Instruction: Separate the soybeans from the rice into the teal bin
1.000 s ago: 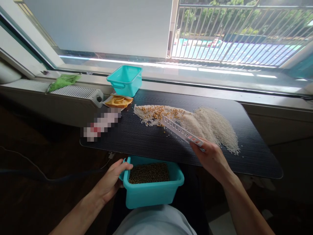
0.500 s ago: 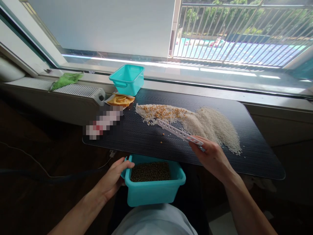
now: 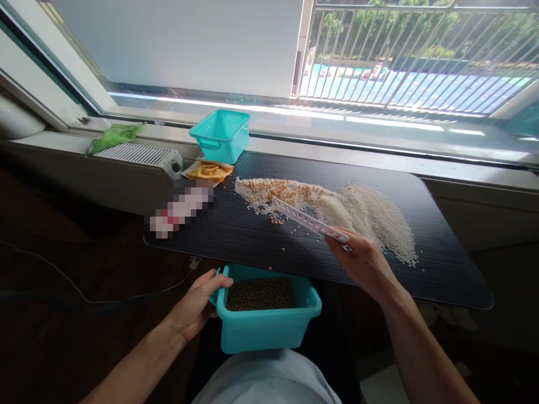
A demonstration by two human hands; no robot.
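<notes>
My left hand (image 3: 204, 297) is closed on the left handle of a turquoise plastic bin (image 3: 269, 330), thumb over the rim. Small dark greenish-brown beans (image 3: 261, 294) cover the bin's bottom. The bin sits below the front edge of a black tabletop (image 3: 236, 241), close against the body. In my right hand (image 3: 366, 258) is a white plastic strip (image 3: 311, 223) with a row of cut-out holes, held by its near end. Its far end reaches the front edge of a long heap of white rice (image 3: 337, 205). Yellow soybeans (image 3: 290, 191) lie on the heap's left part, and several lie loose in front.
A second turquoise bin (image 3: 225, 137) stands at the back left by the window. In front of it is an orange-yellow folded item (image 3: 209, 170) on white wrapping, then a blurred-out object (image 3: 181, 212). A green cloth (image 3: 118, 137) lies on the white radiator (image 3: 143, 157).
The strip's far end has shifted up slightly against the heap. More soybeans lie loose in front of it, and one is now near the table's front edge. My left hand keeps its hold.
</notes>
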